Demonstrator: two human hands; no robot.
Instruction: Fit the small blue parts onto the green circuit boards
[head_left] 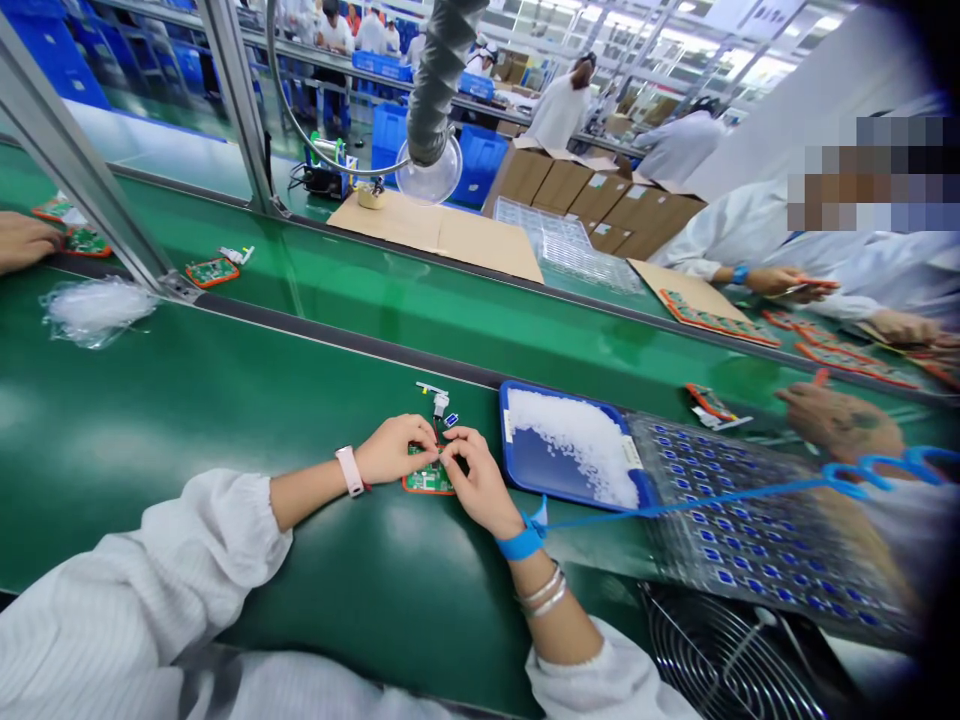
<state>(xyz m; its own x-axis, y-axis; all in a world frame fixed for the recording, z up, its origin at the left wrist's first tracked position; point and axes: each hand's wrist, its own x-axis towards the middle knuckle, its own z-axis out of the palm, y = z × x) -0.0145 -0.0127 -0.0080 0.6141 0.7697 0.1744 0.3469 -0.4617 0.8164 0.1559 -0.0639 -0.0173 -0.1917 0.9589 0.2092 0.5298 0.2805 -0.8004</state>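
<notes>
I have the circuit board (429,482) lying flat on the green surface (337,590), its long axis seeming to run left to right between the two hands, though the fingers cover part of it. Its wired edge points away from me, with thin dark and red leads running out beyond the fingertips to a white block (440,404), a slim white strip (431,388) set crosswise behind that, and a small blue part (451,420) just ahead of the right hand (480,482). The board sits right under the fingertips of the left hand (396,448) and those of the right, its orange-edged near side showing below them. Both hands have thumb and fingers drawn together in a pinch; I cannot tell what, if anything, is caught in either. To the right of the right hand I see a shallow blue plastic tray (534,458) heaped along its far and right sides with small white pieces (592,440), and beyond it a clear, glossy plastic sheet (720,520) with rows of blue-and-white parts. Well off past the left hand, on its far left, lies a crumpled, see-through plastic bundle (97,308).
</notes>
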